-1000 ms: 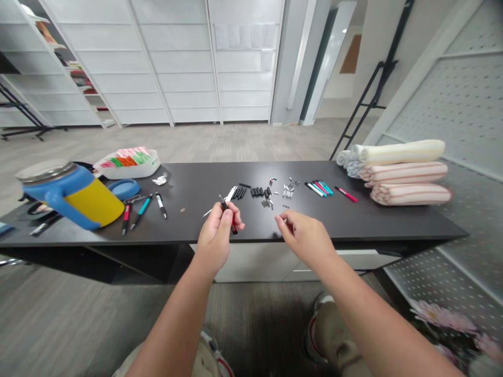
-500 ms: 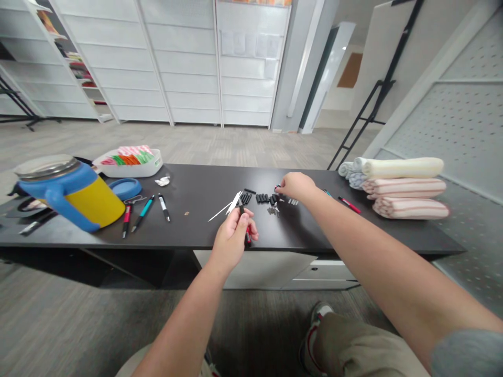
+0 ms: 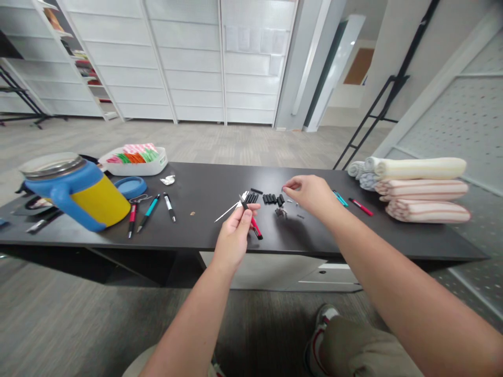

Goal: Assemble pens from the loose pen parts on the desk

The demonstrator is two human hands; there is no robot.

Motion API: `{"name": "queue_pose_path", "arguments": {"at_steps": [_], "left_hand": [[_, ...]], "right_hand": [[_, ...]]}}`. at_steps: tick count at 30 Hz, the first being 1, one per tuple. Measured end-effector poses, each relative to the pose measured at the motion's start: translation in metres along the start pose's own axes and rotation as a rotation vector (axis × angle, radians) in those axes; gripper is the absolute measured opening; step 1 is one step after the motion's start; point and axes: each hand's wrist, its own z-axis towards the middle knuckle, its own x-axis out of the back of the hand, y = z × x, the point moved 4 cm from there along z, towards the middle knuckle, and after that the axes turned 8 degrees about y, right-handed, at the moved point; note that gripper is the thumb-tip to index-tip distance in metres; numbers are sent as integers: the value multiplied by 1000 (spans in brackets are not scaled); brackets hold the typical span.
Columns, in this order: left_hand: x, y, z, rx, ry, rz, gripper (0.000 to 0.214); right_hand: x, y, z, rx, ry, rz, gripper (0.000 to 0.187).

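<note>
My left hand [image 3: 234, 226] is closed around a black-and-red pen [image 3: 256, 228], its black end pointing up and away from me. My right hand [image 3: 309, 192] hovers over the desk with thumb and fingertips pinched together; whatever is between them is too small to make out. Below and left of those fingertips lie short black tubes [image 3: 270, 199] in a row. A small heap of metal-looking pieces [image 3: 280, 212] sits nearer to me. Thin white sticks [image 3: 244, 196], probably refills, lie beyond my left hand beside slim black pieces [image 3: 252, 198].
On the dark desk [image 3: 212, 230], a blue-and-yellow jug [image 3: 98, 199] stands left, near a white tray [image 3: 155, 166] of colourful packets. Red [image 3: 132, 220], teal [image 3: 148, 212] and white [image 3: 170, 207] pens lie beside it. Rolled towels [image 3: 426, 189] are stacked right, near another red pen [image 3: 360, 206].
My right hand has moved slightly right, away from the small parts, fingers still pinched. The pen in my left hand has tilted, showing more of its red barrel. The view has shifted a little.
</note>
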Motion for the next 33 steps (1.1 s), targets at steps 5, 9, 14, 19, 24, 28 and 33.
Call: {"name": "queue_pose_path", "arguments": {"at_steps": [5,9,14,19,24,28,33], "left_hand": [[1,3,0,38,71,-128,33],[-1,4,-4,29,51,-161,29],[-4,3,-6,14,42,-128,27],[-6,6,-6,23,53,-123,29],[-5,5,-6,24,85,-114,31],[-6,6,-6,20,89,-112,33],[-7,8,-7,23,79,-114,33]], "right_hand": [[-7,-14,-94,-99,-40,705,29],[-25,-8,-132,-156,-33,766,30],[-34,-3,-134,-167,-27,848,29],[-33,-3,-135,-202,28,890,32],[-31,-2,-138,-175,79,886,28],[-30,-3,-138,-177,75,894,28],[-29,-3,-139,-203,93,900,32]]}}
